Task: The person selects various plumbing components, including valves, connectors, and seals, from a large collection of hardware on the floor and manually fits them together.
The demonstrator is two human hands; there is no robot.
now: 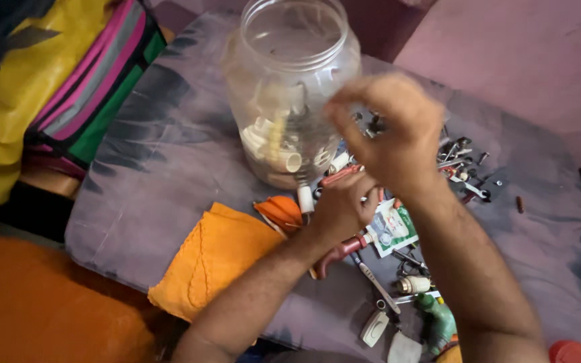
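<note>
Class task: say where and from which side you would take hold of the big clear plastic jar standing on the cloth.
Probably grip the clear jar around its narrower neck, just under the open rim, coming from above. It stands upright with no lid, and its body looks too wide for one hand's fingers. Small parts crowd its right side.

clear plastic jar point(290, 87), open, upright, near table's point(156, 175) far edge, white fittings inside, small dark metal part point(373, 124) pinched at raised fingers, beside jar

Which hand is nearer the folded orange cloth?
Left. The left hand rests among the small parts just right of the orange cloth; the right hand is raised farther off, beside the clear jar.
</note>
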